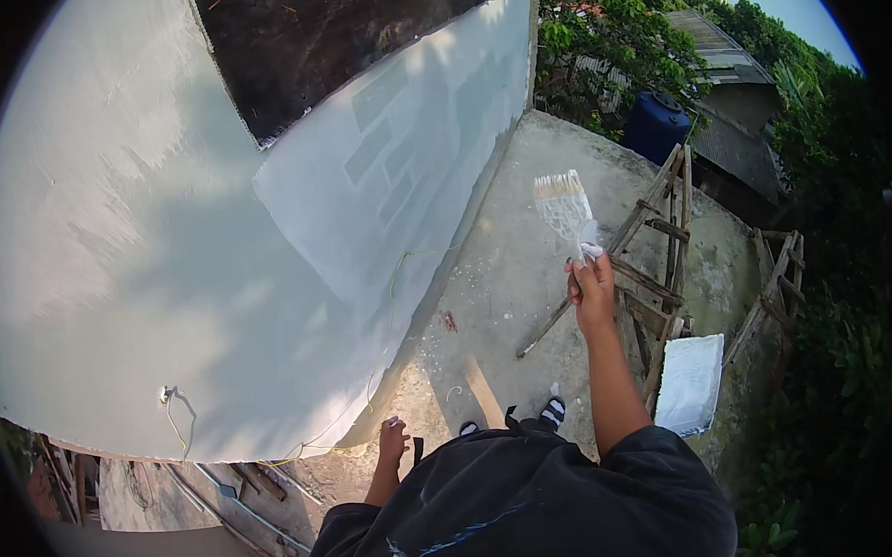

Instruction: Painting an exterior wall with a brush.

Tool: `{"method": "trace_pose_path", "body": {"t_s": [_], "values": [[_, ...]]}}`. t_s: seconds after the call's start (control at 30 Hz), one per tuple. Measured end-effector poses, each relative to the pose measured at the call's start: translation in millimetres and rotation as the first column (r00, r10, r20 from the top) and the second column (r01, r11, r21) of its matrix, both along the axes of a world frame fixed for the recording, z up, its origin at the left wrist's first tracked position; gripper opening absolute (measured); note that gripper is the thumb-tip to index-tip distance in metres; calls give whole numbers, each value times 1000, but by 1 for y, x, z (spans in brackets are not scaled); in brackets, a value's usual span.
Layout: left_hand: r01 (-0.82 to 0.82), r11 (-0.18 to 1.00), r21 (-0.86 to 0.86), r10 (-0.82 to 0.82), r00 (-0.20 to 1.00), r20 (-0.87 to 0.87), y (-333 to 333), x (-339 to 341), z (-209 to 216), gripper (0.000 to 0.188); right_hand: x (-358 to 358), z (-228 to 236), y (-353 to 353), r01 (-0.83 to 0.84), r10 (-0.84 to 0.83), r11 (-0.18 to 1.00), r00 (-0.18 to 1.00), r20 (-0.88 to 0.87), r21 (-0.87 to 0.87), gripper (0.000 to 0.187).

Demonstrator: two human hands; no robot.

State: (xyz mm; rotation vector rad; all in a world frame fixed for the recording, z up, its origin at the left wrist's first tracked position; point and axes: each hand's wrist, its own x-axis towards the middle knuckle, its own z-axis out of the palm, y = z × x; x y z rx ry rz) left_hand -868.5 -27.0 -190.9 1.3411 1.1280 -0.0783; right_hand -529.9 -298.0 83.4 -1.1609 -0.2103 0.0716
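Five fingers of your right hand (593,284) are clamped round the handle of a wide paintbrush (563,206), though not every fingertip shows. The brush is raised over the concrete slab (509,231), bristles pointing away from you, its head coated white. Your left hand (392,443) hangs near the foot of the wall (218,308), fingers loosely bent; you cannot tell from this view whether they hold anything.

Just right of the brush, a wooden trestle (669,230) stands toward the slab's right edge, with a second trestle (791,289) farther right. Near the first one's lower end you have a white-coated rectangular tray (692,339); what supports it is unclear. White specks dot the slab along its left edge, where it meets the wall. Whiter paint surrounds the lower corner of a dark panel (346,44) on that pale wall. Past the slab's far right edge sits a blue barrel (655,127), with trees (615,42) behind.
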Motion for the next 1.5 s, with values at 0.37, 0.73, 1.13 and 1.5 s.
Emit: {"method": "trace_pose_path", "body": {"t_s": [0.37,0.73,1.13,1.5], "values": [[-328,936,126,273,905,326,34,23,82,38,17,-5,65,-120,117,992,986,-118,-23,14],[-635,562,531,57,669,741,96,169,280,21,138,-8,105,-221,231,971,967,-108,95,9],[-888,292,356,139,408,902,103,228,344,27,226,-13,152,-520,538,838,837,-100,163,13],[-914,229,335,187,379,906,114,209,334,31,239,-6,193,-608,645,756,754,-124,242,14]]}}
